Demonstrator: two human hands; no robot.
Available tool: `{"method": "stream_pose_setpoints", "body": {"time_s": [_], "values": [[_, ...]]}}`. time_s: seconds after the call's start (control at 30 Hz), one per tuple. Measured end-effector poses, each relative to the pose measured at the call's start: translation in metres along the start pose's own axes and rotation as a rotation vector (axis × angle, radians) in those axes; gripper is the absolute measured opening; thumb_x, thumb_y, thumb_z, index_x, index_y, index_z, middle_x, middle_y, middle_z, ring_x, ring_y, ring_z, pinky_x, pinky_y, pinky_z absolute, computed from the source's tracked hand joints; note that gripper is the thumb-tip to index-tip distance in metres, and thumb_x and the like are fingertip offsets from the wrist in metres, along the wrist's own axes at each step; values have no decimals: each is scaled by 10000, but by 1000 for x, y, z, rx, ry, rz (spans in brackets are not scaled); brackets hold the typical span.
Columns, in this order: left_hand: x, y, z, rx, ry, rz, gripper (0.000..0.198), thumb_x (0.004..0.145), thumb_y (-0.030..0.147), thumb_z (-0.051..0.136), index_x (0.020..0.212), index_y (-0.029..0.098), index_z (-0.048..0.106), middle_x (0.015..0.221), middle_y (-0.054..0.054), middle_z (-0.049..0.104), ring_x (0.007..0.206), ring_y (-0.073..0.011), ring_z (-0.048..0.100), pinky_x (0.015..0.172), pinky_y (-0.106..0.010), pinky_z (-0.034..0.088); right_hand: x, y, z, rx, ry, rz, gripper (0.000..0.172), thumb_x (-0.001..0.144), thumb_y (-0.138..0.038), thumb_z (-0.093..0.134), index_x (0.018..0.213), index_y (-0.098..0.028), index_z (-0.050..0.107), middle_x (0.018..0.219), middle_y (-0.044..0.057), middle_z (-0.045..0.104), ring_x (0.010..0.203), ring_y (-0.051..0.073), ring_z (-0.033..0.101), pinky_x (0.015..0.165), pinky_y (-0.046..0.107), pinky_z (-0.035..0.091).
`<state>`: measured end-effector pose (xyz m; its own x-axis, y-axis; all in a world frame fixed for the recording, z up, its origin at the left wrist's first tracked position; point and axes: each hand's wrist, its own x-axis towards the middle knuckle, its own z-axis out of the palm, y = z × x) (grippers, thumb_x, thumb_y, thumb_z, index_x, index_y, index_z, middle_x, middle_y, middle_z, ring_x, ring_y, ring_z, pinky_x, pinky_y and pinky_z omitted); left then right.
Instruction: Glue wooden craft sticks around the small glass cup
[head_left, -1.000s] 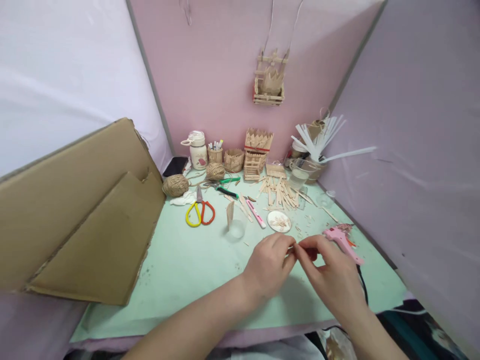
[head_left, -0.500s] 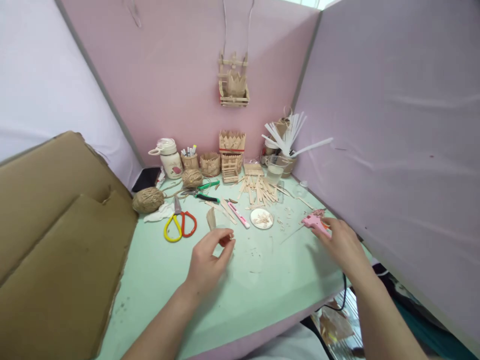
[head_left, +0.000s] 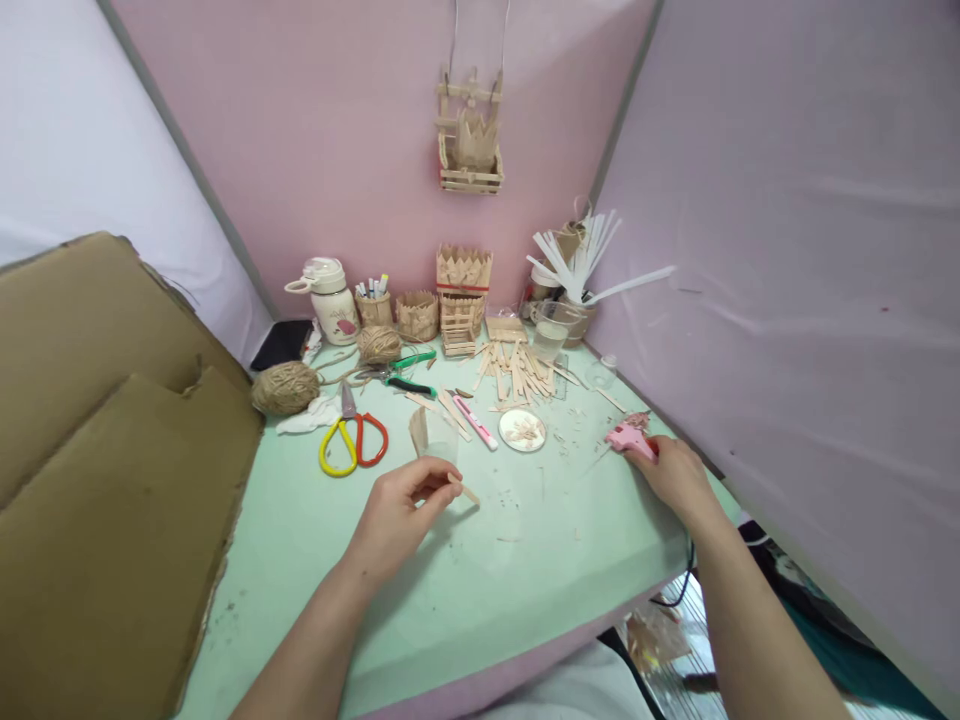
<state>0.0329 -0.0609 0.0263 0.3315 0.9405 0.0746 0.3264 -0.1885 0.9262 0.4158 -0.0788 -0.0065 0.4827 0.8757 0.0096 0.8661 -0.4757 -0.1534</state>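
Backdrop: a pink wall (head_left: pixel 337 130) stood behind the bench (head_left: pixel 450 620), and a small wooden basket (head_left: pixel 471 165) hung there on cords.
Left hand: here was the left hand (head_left: pixel 397 515), over the front half of the bench, thumb and fingers pinched together on a short wooden strip (head_left: pixel 469 493).
Wooden strip: out it poked from the fingertips, tilted down toward the bench's right edge; whether its tip touched the surface, you couldn't tell.
Right hand: away by the right edge, the right hand (head_left: pixel 679 482) had its fingers curled closed around the handle of a pink glue gun (head_left: pixel 628 437).
Glue gun: near the right edge it was, nozzle toward the middle of the bench.
Clear cup: just beyond the left hand stood a clear cup (head_left: pixel 442 438), a wooden piece (head_left: pixel 418 432) upright at its left side.
Mid-bench: a white dish (head_left: pixel 523 430) held wood scraps, a pink cutter (head_left: pixel 475 422) lay nearby, and scissors (head_left: pixel 375 440) rested farther left.
Back edge: loose sticks (head_left: pixel 517 372) fanned out in front of small wooden containers!
Left edge: big cardboard (head_left: pixel 112 480) leaned in there, a twine ball (head_left: pixel 285 388) just beside it.
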Motion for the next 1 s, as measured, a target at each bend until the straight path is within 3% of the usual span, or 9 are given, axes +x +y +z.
{"method": "stream_pose_setpoints", "body": {"time_s": [0.1,0.2,0.33,0.43,0.67,1.0], "values": [[1,-1,1,-16,-37,-63,185,814,333,625,902,178,677,821,-29,702,743,-148,642,678,-242,481,-9,5,-7,131,73,10,467,855,-459,457,1047,-84,658,984,209,682,965,362,616,812,412,451],[1,0,1,-12,-47,-105,187,810,332,621,897,178,680,832,-33,708,745,-153,634,677,-248,472,-29,5,-15,407,68,85,480,851,-514,432,1041,-136,661,952,164,700,894,327,636,745,395,475],[1,3,-2,92,-23,-80,168,810,319,609,867,184,690,815,-28,706,755,-163,634,694,-259,472,-63,-9,-25,905,-55,83,470,844,-589,487,997,-187,676,979,115,709,860,261,640,693,324,494],[1,4,-6,172,-12,-47,168,808,326,612,857,187,692,819,-30,696,764,-169,627,689,-264,465,-85,-27,-29,1081,-215,31,479,865,-608,495,1002,-189,682,904,86,704,803,219,617,698,298,478],[-3,2,-17,326,-37,-4,137,824,290,600,866,198,692,896,-29,656,769,-148,585,689,-267,439,-111,-70,-29,1057,-540,-171,581,906,-660,382,902,-167,688,760,64,651,710,188,556,647,284,426],[-6,-2,-23,503,-88,-6,144,866,267,572,893,214,704,983,-32,628,897,-179,602,778,-303,433,-127,-103,-27,946,-663,-232,592,865,-704,411,806,-177,673,729,47,618,679,180,533,601,275,418]]}}
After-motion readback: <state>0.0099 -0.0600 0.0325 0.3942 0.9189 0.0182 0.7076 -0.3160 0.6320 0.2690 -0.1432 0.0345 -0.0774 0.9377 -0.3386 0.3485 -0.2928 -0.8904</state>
